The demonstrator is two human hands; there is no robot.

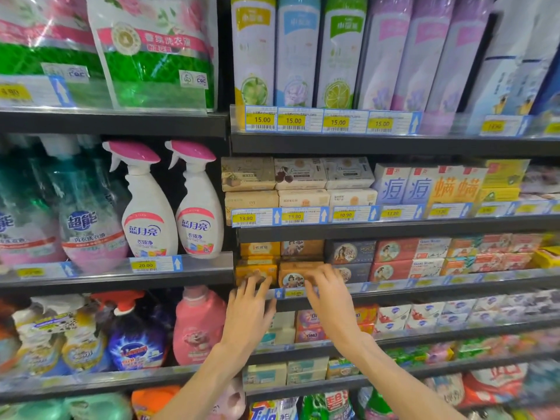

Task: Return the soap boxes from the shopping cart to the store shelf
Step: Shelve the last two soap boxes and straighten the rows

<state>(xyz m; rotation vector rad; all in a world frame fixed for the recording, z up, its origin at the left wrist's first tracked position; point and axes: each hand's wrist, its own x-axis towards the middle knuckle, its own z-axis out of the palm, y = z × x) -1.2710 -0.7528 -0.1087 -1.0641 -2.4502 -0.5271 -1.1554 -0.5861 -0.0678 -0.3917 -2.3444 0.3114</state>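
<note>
Both my hands reach to the soap shelf [394,287] in the middle of the rack. My right hand [328,294] has its fingertips on the front of a brown soap box [295,272] with a round picture, at the shelf's front edge. My left hand [250,307] touches the yellow-orange soap box [256,269] beside it with straight fingers. More yellow and brown soap boxes [281,248] are stacked just above and behind these two. The shopping cart is out of view.
Dark blue boxes [351,253] and red boxes [394,250] stand to the right on the same shelf. Beige soap packs [272,177] fill the shelf above. Spray bottles [148,207] stand at left, detergent jugs [197,325] lower left.
</note>
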